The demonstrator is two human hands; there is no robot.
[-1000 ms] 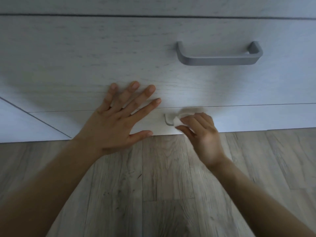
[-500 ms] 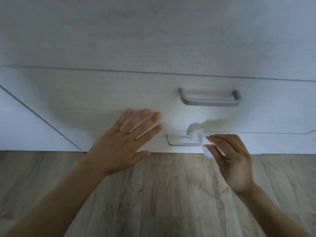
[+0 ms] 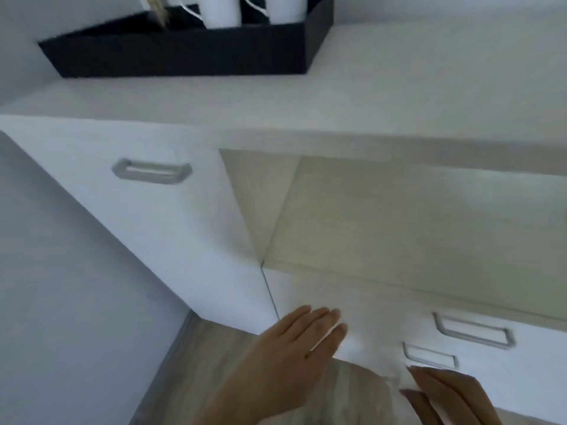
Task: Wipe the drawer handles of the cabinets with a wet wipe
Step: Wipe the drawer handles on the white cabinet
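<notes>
Wet wipe sits low at bottom right, a blurred white wad just below and left of the bottom handle, not on it. My right hand holds it, thumb and fingers pinching it at the tips, as far as the blur lets me tell. My left hand is apart to the left, fingers straight and close together, laid toward the lower drawer front; touching or just off it, can't tell. Up-right of the bottom handle is the middle handle, a grey bar with nothing on it. Above that is an open recess in the cabinet, and far up-left a third handle on the white side unit. On the table stands a black tray with white mugs in it, cut off at the top. Wood floor lies under my hands, plain wall at left. Step, my read: between handles, with the wipe off the bottom one. The next move likely calls for lifting the wipe to the middle handle or across to the third handle, wrapping it round the bar and running it end to end. The left hand should brace the front so the drawer doesn't slide.
</notes>
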